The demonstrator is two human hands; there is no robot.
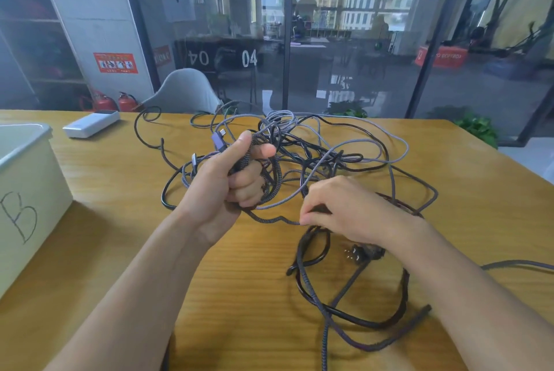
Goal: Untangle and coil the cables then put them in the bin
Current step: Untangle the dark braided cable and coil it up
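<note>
Two bare forearms reach forward from the bottom edge over a wooden worktop (120, 178). Nearest the viewer, on the right side of the worktop, loose loops of thick dark cable (344, 310) lie flat, with a black plug (358, 254) resting just under the right wrist.

The right hand (350, 208) hovers low over these loops, palm down. Its fingers (308, 217) are pressed together at the tips, pinching a thin grey braided cable (269, 217) that runs leftward to the other hand.

The left hand (227, 172) is raised a little above the worktop, thumb up. Its fingers (248, 187) are curled tight around a small coil of the same braided cable, the thumb pressing on top. A grey connector (220, 139) sticks up just behind the thumb.

Beyond both hands, in the middle of the worktop, sits the main tangle of cables (314, 148), black and grey strands looped over one another and spreading toward the far edge.

At the left edge stands a pale bin (27, 190) with the letter B drawn on its side, well apart from the tangle. Behind it lies a small white box-shaped device (90, 123).

Past the worktop are a pale chair (183, 92), two red fire extinguishers (117, 102) on the floor, and a glass wall (344, 41) with a green stripe.
</note>
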